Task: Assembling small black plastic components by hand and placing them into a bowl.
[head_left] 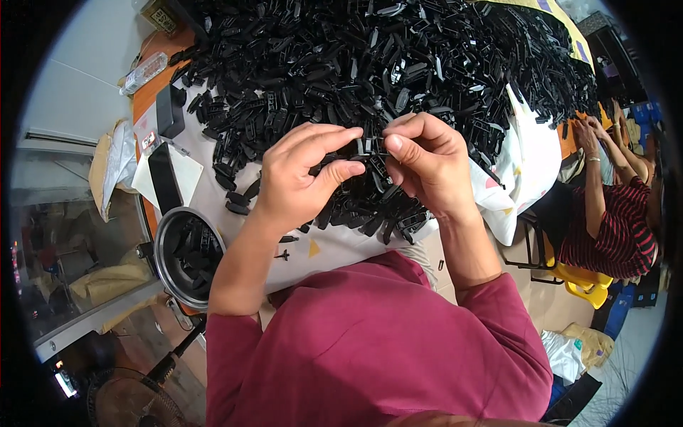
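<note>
My left hand (306, 167) grips a small black plastic part (363, 148) between thumb and fingertips, and a bright glint shows on its side. Close by on the right, my right hand (427, 153) is closed in a pinch at the same spot, its thumb and forefinger pressed together. Whether it holds the other end of that part or a separate small piece is hidden by the fingers. Under and beyond both hands spreads a big heap of black plastic parts (306, 64), many of them long and curved.
A metal bowl (162, 260) with black pieces stands at the left table edge. Behind it are a black box (170, 110) and a clear plastic bottle (144, 73). A white bag (530, 160) lies right of the heap. At far right another person in a striped shirt (605, 231) reaches toward the table.
</note>
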The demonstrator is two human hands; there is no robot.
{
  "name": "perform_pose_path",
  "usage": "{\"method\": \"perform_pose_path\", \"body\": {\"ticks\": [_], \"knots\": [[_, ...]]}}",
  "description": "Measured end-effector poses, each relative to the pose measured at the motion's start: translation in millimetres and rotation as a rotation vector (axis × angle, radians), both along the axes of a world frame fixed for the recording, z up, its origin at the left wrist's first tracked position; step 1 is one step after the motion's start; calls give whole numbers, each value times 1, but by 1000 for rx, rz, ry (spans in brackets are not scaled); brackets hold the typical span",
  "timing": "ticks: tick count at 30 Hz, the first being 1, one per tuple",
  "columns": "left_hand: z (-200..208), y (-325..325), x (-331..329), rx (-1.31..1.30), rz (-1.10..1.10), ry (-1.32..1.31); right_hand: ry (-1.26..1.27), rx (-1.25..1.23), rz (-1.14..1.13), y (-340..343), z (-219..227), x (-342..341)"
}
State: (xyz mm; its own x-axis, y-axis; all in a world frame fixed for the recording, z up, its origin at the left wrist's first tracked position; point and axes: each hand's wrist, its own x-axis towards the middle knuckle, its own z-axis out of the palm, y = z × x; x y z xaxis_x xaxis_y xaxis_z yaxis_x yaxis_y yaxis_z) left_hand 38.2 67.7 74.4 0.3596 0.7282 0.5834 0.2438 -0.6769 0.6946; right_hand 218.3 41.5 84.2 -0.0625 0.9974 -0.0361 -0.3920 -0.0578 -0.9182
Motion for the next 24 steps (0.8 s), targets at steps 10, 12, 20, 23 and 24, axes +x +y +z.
{"method": "perform_pose_path", "body": {"ticks": [10,12,20,23,24], "knots": [[-2,0,-2,-132,-67,-17,38,-179,121,3,-1,4],[-19,-7,6,-264,-57,-155,74,-141,91,0,-5,-6],[-22,-16,20,-399,-24,-485,-57,122,-70,-10,-14,-24],[-25,-19,16,-305,53,-356,-71,151,-98,-12,-14,-26],[-24,-25,14,-483,-21,-522,-70,150,-95,-14,-14,-24]]}}
